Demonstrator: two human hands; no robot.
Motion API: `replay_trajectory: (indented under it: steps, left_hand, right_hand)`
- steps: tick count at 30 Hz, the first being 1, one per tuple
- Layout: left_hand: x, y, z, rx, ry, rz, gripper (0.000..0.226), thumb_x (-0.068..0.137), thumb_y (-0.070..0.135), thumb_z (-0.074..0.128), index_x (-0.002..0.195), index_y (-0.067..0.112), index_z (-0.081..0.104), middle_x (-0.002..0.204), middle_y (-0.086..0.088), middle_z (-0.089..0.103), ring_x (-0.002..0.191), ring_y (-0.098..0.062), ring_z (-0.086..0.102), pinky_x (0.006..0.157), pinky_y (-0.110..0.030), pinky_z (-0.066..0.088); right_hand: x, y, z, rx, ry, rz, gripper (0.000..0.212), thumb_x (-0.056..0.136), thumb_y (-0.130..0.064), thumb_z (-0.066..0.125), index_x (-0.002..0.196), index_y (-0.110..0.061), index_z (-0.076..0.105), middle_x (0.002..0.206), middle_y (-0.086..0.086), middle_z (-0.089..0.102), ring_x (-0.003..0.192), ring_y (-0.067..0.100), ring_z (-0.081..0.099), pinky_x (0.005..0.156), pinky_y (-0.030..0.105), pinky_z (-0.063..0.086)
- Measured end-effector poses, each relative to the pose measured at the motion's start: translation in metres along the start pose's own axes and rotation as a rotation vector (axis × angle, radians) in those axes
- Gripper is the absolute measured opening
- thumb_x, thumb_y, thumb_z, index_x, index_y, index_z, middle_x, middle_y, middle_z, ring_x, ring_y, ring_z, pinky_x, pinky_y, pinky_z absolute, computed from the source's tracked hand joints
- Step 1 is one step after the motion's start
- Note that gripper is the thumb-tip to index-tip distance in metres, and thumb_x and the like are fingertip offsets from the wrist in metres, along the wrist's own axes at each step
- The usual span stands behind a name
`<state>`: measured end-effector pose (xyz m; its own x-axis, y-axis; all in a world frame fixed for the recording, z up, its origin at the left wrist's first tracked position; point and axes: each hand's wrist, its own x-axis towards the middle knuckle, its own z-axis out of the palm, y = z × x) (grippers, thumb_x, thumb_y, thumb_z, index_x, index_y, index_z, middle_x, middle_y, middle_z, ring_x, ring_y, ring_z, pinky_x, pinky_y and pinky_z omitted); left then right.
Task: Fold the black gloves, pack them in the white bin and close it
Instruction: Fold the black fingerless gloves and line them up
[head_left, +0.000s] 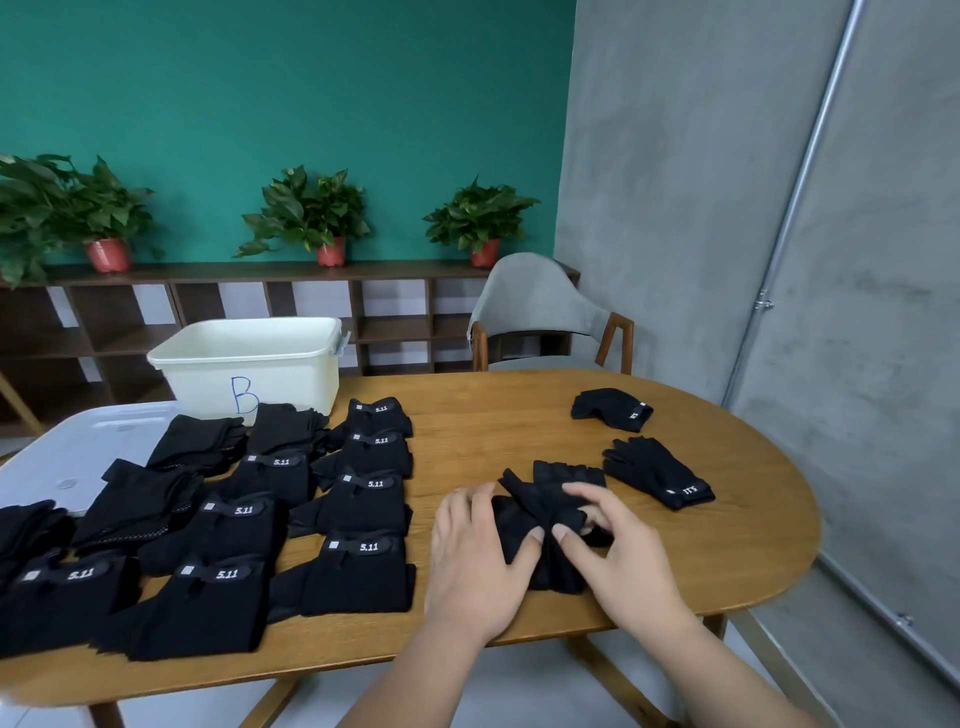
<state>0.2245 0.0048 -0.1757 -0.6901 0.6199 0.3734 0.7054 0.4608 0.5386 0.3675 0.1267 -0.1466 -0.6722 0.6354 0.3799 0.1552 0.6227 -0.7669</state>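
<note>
Oval wooden table (519, 415): left hand (478, 556) presses flat on black fabric glove (545, 499); right hand (618, 551) pinches its fold; white plastic bin (249, 364) behind.

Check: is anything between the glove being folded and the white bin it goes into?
Yes. Rows of folded gloves lie between the glove being folded and the white bin. The bin's top is open, so carrying the glove over them looks feasible.

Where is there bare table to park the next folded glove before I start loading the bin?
Bare wood runs across the table back centre, between the column of folded gloves and the two gloves on the right; the right end beyond those is bare too. The left half is crowded up to the white bin.
</note>
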Motion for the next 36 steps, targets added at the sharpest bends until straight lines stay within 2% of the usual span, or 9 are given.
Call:
replay_trajectory:
  steps: [3, 6, 9, 15, 17, 21, 26, 32, 36]
  left_hand:
    - [-0.002, 0.002, -0.002, -0.023, 0.013, -0.010, 0.081, 0.098, 0.076, 0.034, 0.162, 0.028, 0.021, 0.156, 0.007, 0.031, 0.151, -0.015, 0.019, 0.126, -0.038, 0.026]
    - [-0.002, 0.003, -0.004, -0.033, -0.003, -0.019, 0.082, 0.098, 0.078, 0.032, 0.163, 0.030, 0.014, 0.158, 0.007, 0.027, 0.152, -0.015, 0.016, 0.127, -0.040, 0.024]
    - [-0.003, 0.004, -0.005, -0.008, -0.039, -0.002, 0.084, 0.098, 0.079, 0.030, 0.164, 0.031, 0.012, 0.157, 0.007, 0.026, 0.152, -0.015, 0.017, 0.127, -0.040, 0.024]
    - [-0.004, 0.006, -0.002, 0.131, -0.106, 0.152, 0.079, 0.098, 0.078, 0.028, 0.162, 0.031, 0.025, 0.161, 0.011, 0.025, 0.155, -0.014, 0.014, 0.129, -0.040, 0.020]
    - [-0.005, 0.007, -0.002, 0.170, -0.160, 0.247, 0.076, 0.099, 0.076, 0.028, 0.162, 0.032, 0.029, 0.166, 0.014, 0.023, 0.158, -0.013, 0.008, 0.131, -0.040, 0.014]
    - [-0.007, 0.010, -0.004, 0.223, -0.268, 0.341, 0.070, 0.102, 0.070, 0.030, 0.161, 0.033, 0.035, 0.166, 0.016, 0.031, 0.158, -0.011, 0.009, 0.131, -0.041, 0.009]
    - [-0.005, 0.012, -0.005, 0.236, -0.294, 0.340, 0.068, 0.103, 0.069, 0.029, 0.159, 0.032, 0.041, 0.162, 0.017, 0.038, 0.156, -0.012, 0.015, 0.130, -0.039, 0.010]
    - [-0.006, 0.011, -0.005, 0.223, -0.307, 0.329, 0.068, 0.103, 0.069, 0.029, 0.159, 0.032, 0.042, 0.163, 0.018, 0.036, 0.157, -0.011, 0.014, 0.129, -0.038, 0.012]
    - [-0.005, 0.011, -0.004, 0.230, -0.318, 0.326, 0.069, 0.103, 0.068, 0.029, 0.159, 0.032, 0.043, 0.163, 0.017, 0.037, 0.156, -0.013, 0.017, 0.129, -0.040, 0.014]
  right_hand:
    - [0.017, -0.016, -0.021, 0.156, 0.020, 0.048, 0.042, 0.096, -0.019, 0.074, 0.132, -0.036, 0.061, 0.080, -0.013, 0.070, 0.080, 0.004, 0.067, 0.081, 0.026, 0.054]
    - [0.042, -0.032, -0.047, 0.171, 0.006, 0.051, 0.035, 0.097, -0.021, 0.074, 0.128, -0.034, 0.065, 0.085, -0.008, 0.077, 0.085, 0.012, 0.073, 0.088, 0.034, 0.060]
    - [0.067, -0.043, -0.066, 0.148, 0.066, 0.024, 0.028, 0.095, -0.022, 0.076, 0.120, -0.034, 0.073, 0.088, -0.016, 0.077, 0.089, -0.001, 0.072, 0.093, 0.027, 0.057]
    - [0.074, -0.049, -0.067, -0.320, 0.384, -0.262, 0.029, 0.098, -0.036, 0.071, 0.127, -0.037, 0.069, 0.109, -0.024, 0.070, 0.087, -0.003, 0.064, 0.077, 0.023, 0.052]
    - [0.063, -0.025, -0.048, -0.486, 0.263, -0.374, 0.031, 0.098, -0.036, 0.071, 0.129, -0.035, 0.069, 0.115, -0.019, 0.073, 0.091, 0.004, 0.070, 0.079, 0.028, 0.057]
    - [0.036, 0.040, -0.012, -0.602, -0.117, -0.289, 0.037, 0.100, -0.031, 0.067, 0.136, -0.038, 0.065, 0.131, -0.016, 0.070, 0.115, 0.007, 0.068, 0.094, 0.024, 0.054]
    - [0.039, 0.051, -0.009, -0.514, -0.038, -0.246, 0.033, 0.102, -0.029, 0.065, 0.135, -0.034, 0.069, 0.123, -0.013, 0.074, 0.107, 0.006, 0.070, 0.089, 0.020, 0.053]
    - [0.052, 0.028, -0.013, -0.286, 0.273, -0.064, 0.031, 0.106, -0.027, 0.060, 0.136, -0.029, 0.068, 0.105, -0.007, 0.077, 0.085, 0.007, 0.070, 0.079, 0.023, 0.055]
    - [0.038, 0.044, 0.001, -0.437, 0.069, -0.239, 0.032, 0.104, -0.022, 0.064, 0.135, -0.029, 0.070, 0.124, -0.009, 0.074, 0.109, 0.009, 0.071, 0.094, 0.022, 0.053]
